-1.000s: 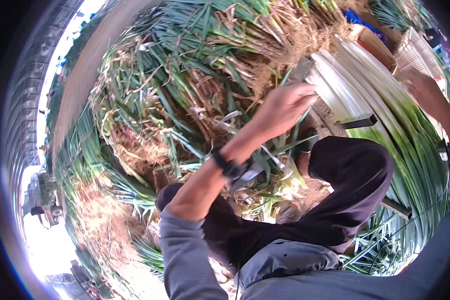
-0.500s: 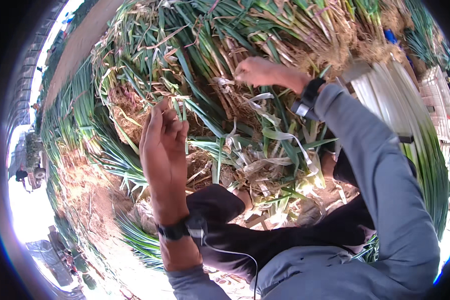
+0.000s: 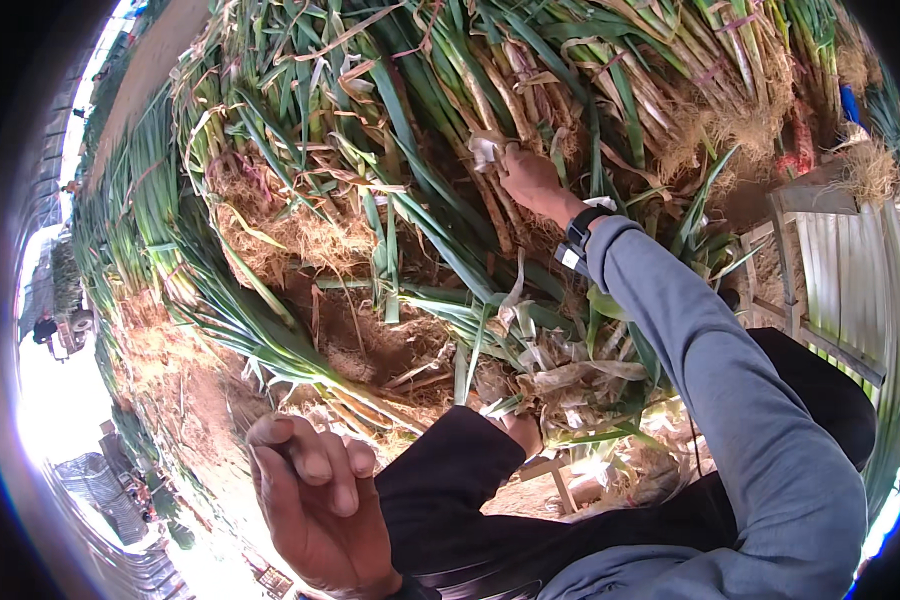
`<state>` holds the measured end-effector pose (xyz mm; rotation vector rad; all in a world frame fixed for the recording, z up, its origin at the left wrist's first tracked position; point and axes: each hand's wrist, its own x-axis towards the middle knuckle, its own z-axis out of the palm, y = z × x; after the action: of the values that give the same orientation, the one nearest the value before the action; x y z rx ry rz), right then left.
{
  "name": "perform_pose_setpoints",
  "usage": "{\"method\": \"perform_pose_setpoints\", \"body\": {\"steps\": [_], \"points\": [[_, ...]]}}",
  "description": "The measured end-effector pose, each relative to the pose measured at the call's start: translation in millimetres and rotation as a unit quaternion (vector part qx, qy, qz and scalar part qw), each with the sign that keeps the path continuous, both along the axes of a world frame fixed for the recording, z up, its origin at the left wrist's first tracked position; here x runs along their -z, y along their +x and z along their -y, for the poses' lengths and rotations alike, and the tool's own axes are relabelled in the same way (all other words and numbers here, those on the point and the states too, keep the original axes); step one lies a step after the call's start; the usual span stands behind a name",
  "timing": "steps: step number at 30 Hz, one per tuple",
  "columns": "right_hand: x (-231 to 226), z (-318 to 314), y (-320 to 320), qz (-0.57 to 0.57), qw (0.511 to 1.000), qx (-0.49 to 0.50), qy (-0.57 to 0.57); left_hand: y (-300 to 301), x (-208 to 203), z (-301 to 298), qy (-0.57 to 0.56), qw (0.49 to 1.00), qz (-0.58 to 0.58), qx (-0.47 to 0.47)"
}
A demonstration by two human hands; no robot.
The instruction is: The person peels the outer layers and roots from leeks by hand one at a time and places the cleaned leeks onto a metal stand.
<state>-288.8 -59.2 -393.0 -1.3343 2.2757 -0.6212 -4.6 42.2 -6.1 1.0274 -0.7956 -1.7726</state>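
My right hand (image 3: 536,182) reaches out to the heap in front of me, its fingers closed around a dry, brownish green onion (image 3: 488,185) stalk with pale peel at the fingertips. Dark green leaves and root-ended stalks of more green onions (image 3: 440,130) surround it. Nearer my body, my left hand (image 3: 315,495) is raised with the palm up, fingers loosely curled and nothing in them. It touches nothing; below and beyond it lies a loose bunch of green onions (image 3: 300,365). Loose peelings (image 3: 570,375) are piled in front of my legs.
A wooden frame (image 3: 790,260) stands at the right, with cleaned, white-stemmed green onions (image 3: 850,255) lying alongside. Rooted bunches (image 3: 740,110) fill the far right. More bunches (image 3: 135,230) line the left over dry soil (image 3: 210,420). My dark-trousered knees (image 3: 460,460) are close below.
My left hand has drawn back toward my body and lower. The right hand now closes on a stalk in the heap. The view has shifted, showing more of the wooden frame.
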Motion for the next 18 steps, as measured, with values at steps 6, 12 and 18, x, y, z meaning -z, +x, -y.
{"method": "perform_pose_setpoints", "body": {"steps": [6,12,18], "points": [[-72,-66,10,0.366,0.926,-0.085,0.046,-6,3,0,-0.006,0.999,0.034,-0.009],[-72,-207,44,0.440,0.891,-0.059,0.097,-4,7,-4,-0.018,0.999,-0.011,0.025],[-188,-207,46,0.383,0.919,-0.069,0.061,8,10,-4,-0.029,0.997,-0.046,0.059]]}}
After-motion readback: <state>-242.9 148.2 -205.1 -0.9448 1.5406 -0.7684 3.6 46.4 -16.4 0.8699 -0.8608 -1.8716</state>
